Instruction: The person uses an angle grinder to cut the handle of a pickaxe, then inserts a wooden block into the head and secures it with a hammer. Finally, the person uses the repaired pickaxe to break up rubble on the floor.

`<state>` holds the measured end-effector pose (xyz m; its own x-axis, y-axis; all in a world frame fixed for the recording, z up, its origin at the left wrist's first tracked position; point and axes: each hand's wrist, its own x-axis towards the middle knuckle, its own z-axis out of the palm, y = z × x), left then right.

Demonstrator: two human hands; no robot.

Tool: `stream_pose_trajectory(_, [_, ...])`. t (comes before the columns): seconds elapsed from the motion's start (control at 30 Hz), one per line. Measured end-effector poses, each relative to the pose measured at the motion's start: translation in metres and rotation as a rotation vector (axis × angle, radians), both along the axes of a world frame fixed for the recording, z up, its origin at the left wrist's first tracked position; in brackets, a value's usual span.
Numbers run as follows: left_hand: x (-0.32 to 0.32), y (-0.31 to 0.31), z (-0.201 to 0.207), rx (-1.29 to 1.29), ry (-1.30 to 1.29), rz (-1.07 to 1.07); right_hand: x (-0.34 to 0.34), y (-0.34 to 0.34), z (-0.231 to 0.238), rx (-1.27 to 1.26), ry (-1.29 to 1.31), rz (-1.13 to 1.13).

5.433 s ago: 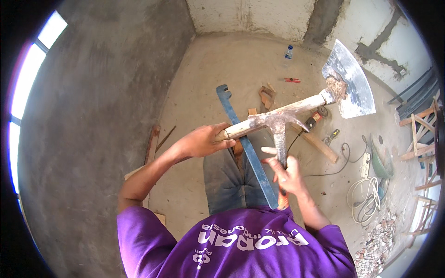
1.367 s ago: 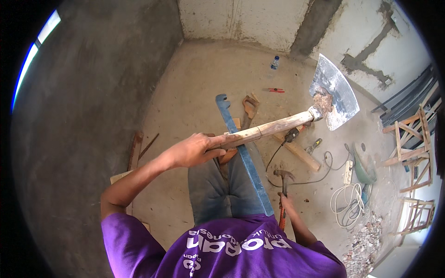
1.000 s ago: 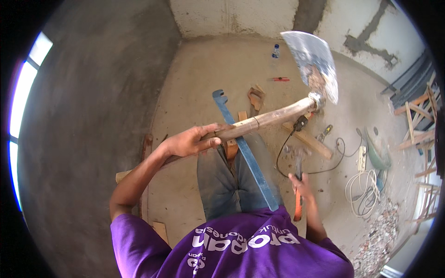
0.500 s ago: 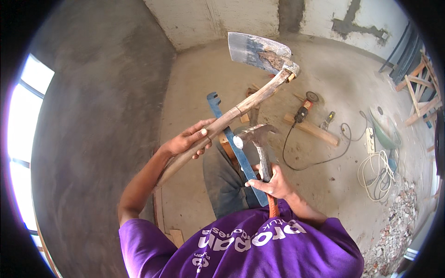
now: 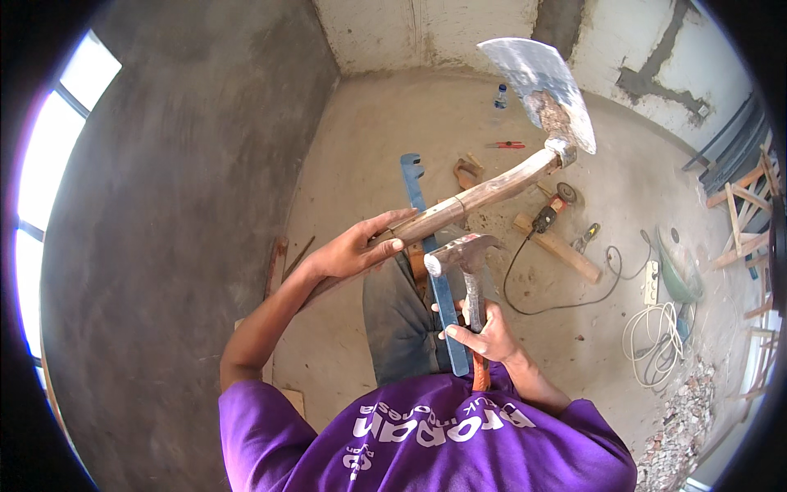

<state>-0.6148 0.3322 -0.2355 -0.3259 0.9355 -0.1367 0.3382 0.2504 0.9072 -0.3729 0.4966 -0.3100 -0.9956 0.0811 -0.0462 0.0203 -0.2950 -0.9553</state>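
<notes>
You've swung the hoe (image 5: pixel 502 185) right, left hand (image 5: pixel 358 248) clamped on it; right hand (image 5: pixel 493 334), fingers round the hammer (image 5: pixel 472 287), seems within striking reach.

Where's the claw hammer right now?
In the head view, right of centre: the claw hammer is in the right hand, its head just below the hoe handle in the picture.

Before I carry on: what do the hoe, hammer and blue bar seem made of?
Hoe: handle likely worn wood, by its brown streaks; blade apparently bare metal, grey and scuffed. Hammer: head looks like scuffed, greyish metal; bright orange grip, perhaps rubber or plastic. Blue bar: probably painted metal, matte and evenly blue, though plastic isn't ruled out.
</notes>
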Motion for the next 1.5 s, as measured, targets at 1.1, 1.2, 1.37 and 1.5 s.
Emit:
stream_pose_trajectory(1.1, [-0.024,-0.001,-0.005,-0.194,0.364,0.044,-0.022,0.068,0.055,0.592,-0.259,-0.114])
stream_pose_trajectory(1.2, [-0.023,0.003,-0.004,-0.181,0.414,0.036,-0.040,0.091,0.118,1.132,0.057,-0.208])
stream_pose_trajectory(1.37, [-0.026,0.000,-0.019,-0.185,0.529,0.048,-0.080,0.086,0.188,0.910,0.348,-0.192])
stream_pose_trajectory(1.5, [-0.027,0.003,-0.022,-0.189,0.607,0.034,-0.101,0.085,0.158,1.301,0.003,0.136])
